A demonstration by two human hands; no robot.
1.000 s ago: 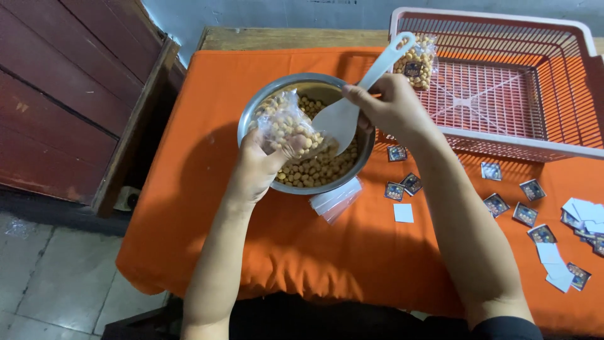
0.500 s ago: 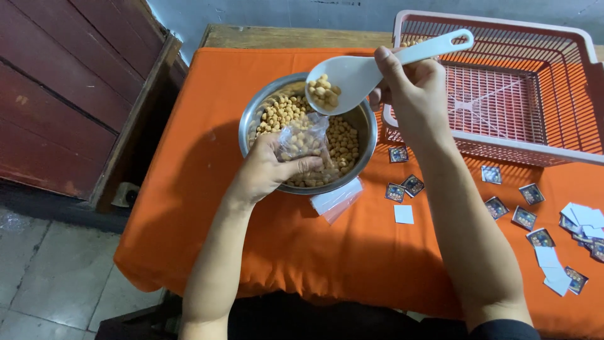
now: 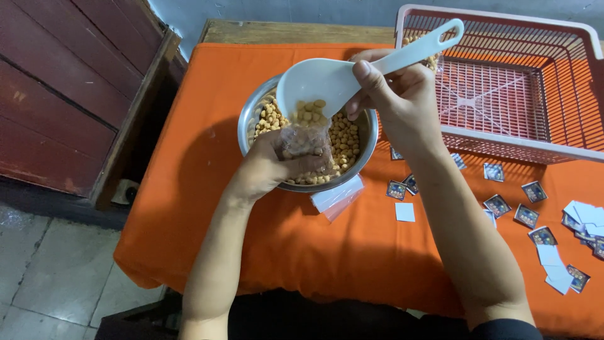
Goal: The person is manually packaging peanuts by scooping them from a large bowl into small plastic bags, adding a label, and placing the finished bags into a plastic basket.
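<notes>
A steel bowl (image 3: 248, 119) full of small tan nuts (image 3: 345, 140) stands on the orange cloth. My left hand (image 3: 267, 167) holds a small clear plastic bag (image 3: 303, 143) upright over the bowl's near side, its mouth facing up. My right hand (image 3: 396, 101) grips the handle of a white plastic scoop (image 3: 318, 80), tilted so the nuts in it slide toward the bag's mouth.
A pink plastic basket (image 3: 503, 146) sits at the back right, holding a filled bag mostly hidden behind my right hand. Spare clear bags (image 3: 336, 198) lie beside the bowl. Several small square labels (image 3: 497, 204) are scattered right. The cloth's edge (image 3: 182, 277) drops to a tiled floor (image 3: 56, 283).
The scoop, lifted loaded out of the bowl, has moved left and tipped down over the bag. My left hand has lowered the bag and turned its mouth up.
</notes>
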